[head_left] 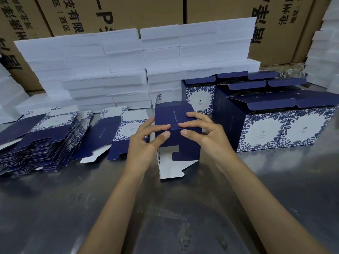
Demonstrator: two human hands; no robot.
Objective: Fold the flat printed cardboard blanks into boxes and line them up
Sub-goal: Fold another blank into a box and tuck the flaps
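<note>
Two bare forearms, no sleeves in view, left hand (146, 138), right hand (203, 132), short unpainted fingernails

A half-folded navy cardboard box (177, 129) stands on the grey metal table (55, 198), pinched by the left hand (146, 138) and right hand (203, 136). Left of it lies a stack of flat blue-and-white printed blanks (42, 142); right of it stand finished floral boxes (275, 121); behind it, white foam blocks (128, 70).

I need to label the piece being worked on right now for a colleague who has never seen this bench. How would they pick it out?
On the steel table, look at the middle, between the stack of flat blanks and the finished boxes. It is the half-folded box gripped by the left hand and right hand. Only it has loose bottom flaps hanging open.
</note>
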